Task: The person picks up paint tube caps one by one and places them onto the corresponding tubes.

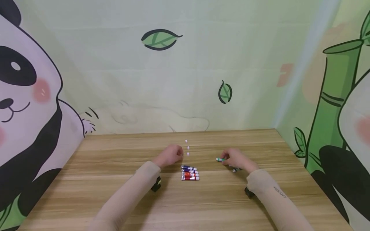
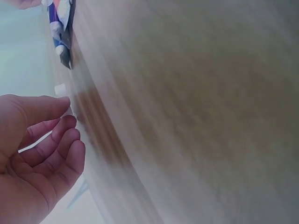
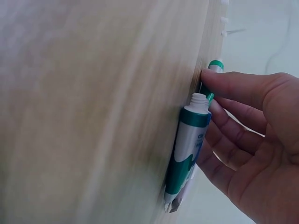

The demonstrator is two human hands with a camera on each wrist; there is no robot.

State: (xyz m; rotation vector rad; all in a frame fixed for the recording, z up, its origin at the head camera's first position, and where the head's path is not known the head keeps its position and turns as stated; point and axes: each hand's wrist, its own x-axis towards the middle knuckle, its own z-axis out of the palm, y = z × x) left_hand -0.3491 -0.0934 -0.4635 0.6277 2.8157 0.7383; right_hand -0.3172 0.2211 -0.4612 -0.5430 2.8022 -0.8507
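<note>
My left hand (image 1: pixel 172 154) is at mid-table, with a small white cap (image 2: pixel 68 112) pinched between thumb and index finger; the other fingers curl loosely. Just past its fingertips, three small white caps (image 1: pixel 188 154) stand in a row running away from me. My right hand (image 1: pixel 235 158) pinches a green-and-white paint tube (image 1: pixel 219 159) by thumb and fingers. Under that palm lies an uncapped green-and-white paint tube (image 3: pixel 190 140), its threaded neck bare, with another tube partly hidden beside it.
Several paint tubes (image 1: pixel 190 178), blue, purple, orange and red, lie side by side between my forearms. The wooden table (image 1: pixel 202 205) ends at a printed cloth backdrop (image 1: pixel 185 96) behind the caps.
</note>
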